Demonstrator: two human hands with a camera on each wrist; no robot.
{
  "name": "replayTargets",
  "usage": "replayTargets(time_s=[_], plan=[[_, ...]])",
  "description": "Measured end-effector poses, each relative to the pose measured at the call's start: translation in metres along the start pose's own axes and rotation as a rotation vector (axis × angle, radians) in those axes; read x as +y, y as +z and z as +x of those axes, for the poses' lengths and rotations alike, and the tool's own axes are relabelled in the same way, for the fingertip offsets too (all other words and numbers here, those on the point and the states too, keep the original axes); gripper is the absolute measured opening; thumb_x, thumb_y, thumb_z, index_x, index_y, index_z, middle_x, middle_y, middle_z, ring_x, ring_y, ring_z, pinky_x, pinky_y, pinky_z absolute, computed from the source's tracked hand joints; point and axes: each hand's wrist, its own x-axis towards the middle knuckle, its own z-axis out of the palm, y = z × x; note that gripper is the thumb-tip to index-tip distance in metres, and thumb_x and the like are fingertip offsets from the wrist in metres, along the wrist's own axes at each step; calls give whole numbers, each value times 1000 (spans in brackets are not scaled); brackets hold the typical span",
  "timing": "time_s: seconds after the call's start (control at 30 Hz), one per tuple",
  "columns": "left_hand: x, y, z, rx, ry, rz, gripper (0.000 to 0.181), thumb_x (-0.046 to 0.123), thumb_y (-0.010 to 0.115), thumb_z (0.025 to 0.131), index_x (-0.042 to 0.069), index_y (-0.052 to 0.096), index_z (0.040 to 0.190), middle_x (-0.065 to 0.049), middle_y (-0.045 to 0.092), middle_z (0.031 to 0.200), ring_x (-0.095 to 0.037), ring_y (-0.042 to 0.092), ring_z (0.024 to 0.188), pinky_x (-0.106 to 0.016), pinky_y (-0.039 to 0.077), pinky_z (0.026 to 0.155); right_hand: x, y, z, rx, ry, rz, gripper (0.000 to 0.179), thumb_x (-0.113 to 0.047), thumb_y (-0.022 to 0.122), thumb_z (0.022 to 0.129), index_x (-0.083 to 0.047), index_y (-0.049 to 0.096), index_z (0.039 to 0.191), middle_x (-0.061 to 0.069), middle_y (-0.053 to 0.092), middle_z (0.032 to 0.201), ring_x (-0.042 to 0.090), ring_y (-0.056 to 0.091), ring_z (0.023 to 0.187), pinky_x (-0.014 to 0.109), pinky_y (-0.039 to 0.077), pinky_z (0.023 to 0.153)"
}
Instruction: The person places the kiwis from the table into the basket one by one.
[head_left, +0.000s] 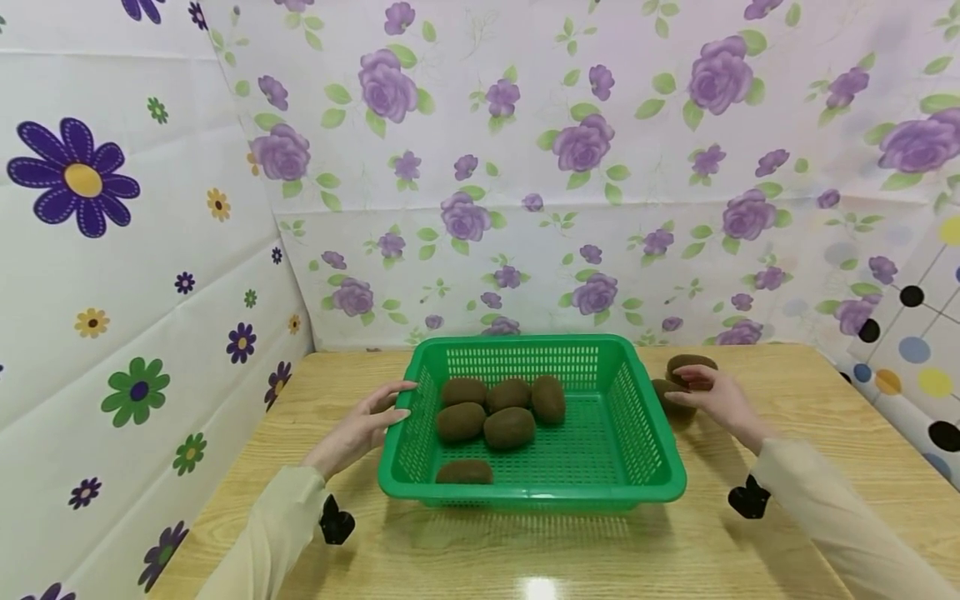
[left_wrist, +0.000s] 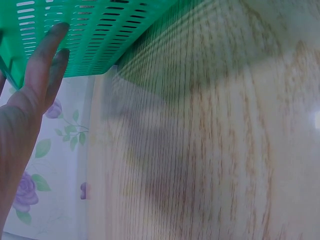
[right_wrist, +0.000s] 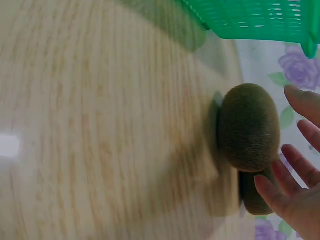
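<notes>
A green plastic basket [head_left: 525, 492] stands on the table with several brown kiwis [head_left: 510, 428] inside, mostly grouped at its left. My left hand [head_left: 367, 421] rests on the basket's left rim. In the left wrist view, extended fingers [left_wrist: 42, 65] lie against the outside of its slotted wall. To the right of the basket, two more kiwis sit close together, a nearer kiwi [right_wrist: 250, 127] and a farther kiwi [head_left: 692, 363]. Over these two reaches my right hand [head_left: 718, 400], its fingers spread and loosely bent, fingertips right by the fruit and no kiwi lifted.
The wood-grain table [head_left: 480, 558] ends at the back against a flowered curtain [head_left: 525, 250]. Another flowered sheet [head_left: 135, 292] hangs along the left side, and a dotted cloth [head_left: 915, 350] at the right. A black wrist camera [head_left: 748, 498] hangs below the right sleeve.
</notes>
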Motion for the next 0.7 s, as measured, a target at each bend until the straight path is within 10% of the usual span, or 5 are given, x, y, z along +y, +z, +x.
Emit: replayTargets(time_s=[0.7], plan=[[-1, 1, 0, 8, -1, 18, 48, 8, 48, 94, 11, 30, 139, -8, 4, 146, -32, 24, 125, -46, 36, 91, 13, 16, 4, -8, 29, -20, 59, -20, 69, 82, 11, 42, 124, 32, 41, 121, 46, 40, 107, 53, 37, 84]])
